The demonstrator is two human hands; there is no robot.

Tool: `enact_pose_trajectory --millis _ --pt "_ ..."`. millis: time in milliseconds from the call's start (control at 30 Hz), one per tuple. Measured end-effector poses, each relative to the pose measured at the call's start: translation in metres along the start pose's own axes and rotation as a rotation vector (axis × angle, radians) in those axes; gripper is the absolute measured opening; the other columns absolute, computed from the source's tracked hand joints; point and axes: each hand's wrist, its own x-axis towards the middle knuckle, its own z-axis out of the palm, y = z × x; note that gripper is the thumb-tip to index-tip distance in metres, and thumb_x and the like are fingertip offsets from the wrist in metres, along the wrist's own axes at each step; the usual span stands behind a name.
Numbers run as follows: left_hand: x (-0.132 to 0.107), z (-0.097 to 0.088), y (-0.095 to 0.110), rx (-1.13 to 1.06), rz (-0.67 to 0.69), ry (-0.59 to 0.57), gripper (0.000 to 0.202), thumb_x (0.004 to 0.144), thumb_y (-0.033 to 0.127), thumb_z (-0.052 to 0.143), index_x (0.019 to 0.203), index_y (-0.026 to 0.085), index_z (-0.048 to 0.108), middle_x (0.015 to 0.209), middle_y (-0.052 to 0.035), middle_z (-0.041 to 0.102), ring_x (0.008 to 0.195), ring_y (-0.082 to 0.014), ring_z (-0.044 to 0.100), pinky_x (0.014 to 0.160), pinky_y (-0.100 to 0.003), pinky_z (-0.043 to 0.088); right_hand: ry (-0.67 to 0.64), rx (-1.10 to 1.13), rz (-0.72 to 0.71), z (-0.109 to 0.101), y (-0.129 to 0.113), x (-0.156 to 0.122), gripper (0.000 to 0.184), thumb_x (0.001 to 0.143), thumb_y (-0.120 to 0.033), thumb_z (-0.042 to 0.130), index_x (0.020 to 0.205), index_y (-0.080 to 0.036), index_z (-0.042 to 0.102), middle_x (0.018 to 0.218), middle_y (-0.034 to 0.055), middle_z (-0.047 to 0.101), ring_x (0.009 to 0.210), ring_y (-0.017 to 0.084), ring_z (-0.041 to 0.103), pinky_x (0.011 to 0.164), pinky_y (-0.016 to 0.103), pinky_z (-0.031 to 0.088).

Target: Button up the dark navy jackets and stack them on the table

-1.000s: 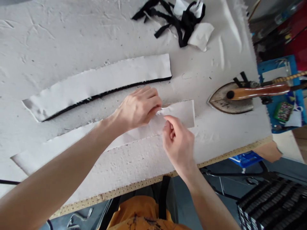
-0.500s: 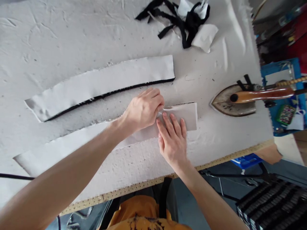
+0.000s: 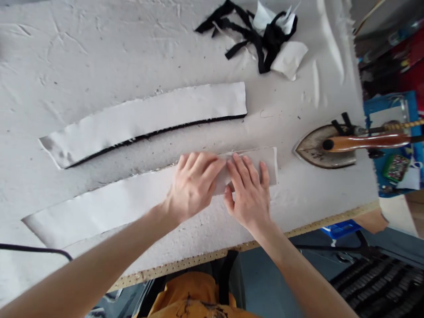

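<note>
A padded work table covered in wrinkled white cloth is filling most of the view, its perforated board edge running across the lower part from about 7 o'clock to 4 o'clock. Beyond that edge, a black crate is sitting at 4 o'clock, while an orange garment with a black strap is showing at 6 o'clock.

On the table, a clothes iron with a wooden handle is resting at 3 o'clock, and a blue tray is sitting past it. A tangle of black fabric scraps and white offcuts is lying at 1 o'clock. A long white strip with a black underside is lying at 10 o'clock, well clear of both hands.

A second white strip is stretching from 8 o'clock to 3 o'clock, passing directly beneath both hands, with its short end showing just past the right hand. The left hand is pressing down flat on it with fingers extended, not gripping. The right hand is lying open on it just beside the left, fingers spread.
</note>
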Motion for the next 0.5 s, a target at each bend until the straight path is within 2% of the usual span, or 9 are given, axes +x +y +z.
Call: enact_pose_trajectory --millis 67,167,267,333,400,433,500 --pt "-0.012 0.003 -0.001 0.029 0.045 -0.04 0.038 0.092 0.011 0.052 0.128 0.016 0.058 0.12 -0.0131 0.066 0.108 -0.0284 0.06 0.088 -0.044 0.05 -0.011 -0.013 0.025 0.003 -0.002 0.001 0.063 0.1 -0.033 0.04 0.159 -0.014 0.028 0.16 0.0095 0.039 0.149 0.027 0.032 0.126 0.053 0.013" --pt "-0.018 0.006 -0.004 0.052 0.063 -0.092 0.049 0.091 0.012 0.052 0.14 0.014 0.05 0.134 -0.0159 0.061 0.123 -0.0311 0.056 0.103 -0.049 0.046 -0.025 -0.036 0.064 0.001 -0.007 0.004 0.066 0.1 -0.038 0.04 0.16 -0.014 0.025 0.16 0.0101 0.039 0.149 0.029 0.031 0.125 0.055 0.013" --pt "-0.013 0.002 -0.003 0.085 0.043 -0.174 0.052 0.092 0.012 0.05 0.143 0.012 0.048 0.14 -0.0178 0.057 0.129 -0.0329 0.053 0.108 -0.053 0.043 -0.011 -0.016 0.02 -0.02 0.009 0.01 0.067 0.101 -0.037 0.042 0.161 -0.016 0.02 0.159 0.0121 0.041 0.148 0.03 0.033 0.123 0.056 0.023" --pt "-0.008 -0.002 0.0 0.108 0.001 -0.216 0.052 0.091 0.011 0.05 0.143 0.013 0.048 0.141 -0.0184 0.055 0.129 -0.034 0.052 0.106 -0.054 0.044 0.101 -0.001 -0.023 -0.049 0.042 0.011 0.064 0.1 -0.031 0.045 0.159 -0.019 0.024 0.155 0.0127 0.045 0.145 0.029 0.039 0.118 0.052 0.034" --pt "-0.002 -0.006 0.004 0.111 -0.021 -0.24 0.054 0.089 0.011 0.051 0.143 0.015 0.048 0.144 -0.0185 0.053 0.131 -0.0348 0.05 0.105 -0.055 0.044 0.258 -0.045 0.021 -0.084 0.091 0.01 0.054 0.098 -0.026 0.05 0.152 -0.024 0.04 0.149 0.0116 0.05 0.139 0.028 0.047 0.115 0.049 0.039" --pt "0.001 -0.007 0.006 0.104 -0.017 -0.252 0.056 0.088 0.011 0.053 0.144 0.016 0.048 0.145 -0.018 0.052 0.132 -0.035 0.049 0.106 -0.056 0.043 0.256 -0.106 0.073 -0.102 0.119 0.009 0.05 0.098 -0.028 0.053 0.147 -0.024 0.046 0.147 0.0119 0.051 0.136 0.027 0.049 0.114 0.048 0.039" --pt "0.008 -0.008 0.009 0.083 0.011 -0.278 0.059 0.087 0.011 0.055 0.145 0.017 0.047 0.147 -0.0166 0.051 0.134 -0.0351 0.048 0.109 -0.057 0.041 0.057 -0.24 0.119 -0.13 0.175 0.007 0.054 0.095 -0.042 0.058 0.144 -0.02 0.051 0.142 0.0154 0.054 0.134 0.032 0.049 0.115 0.049 0.036"
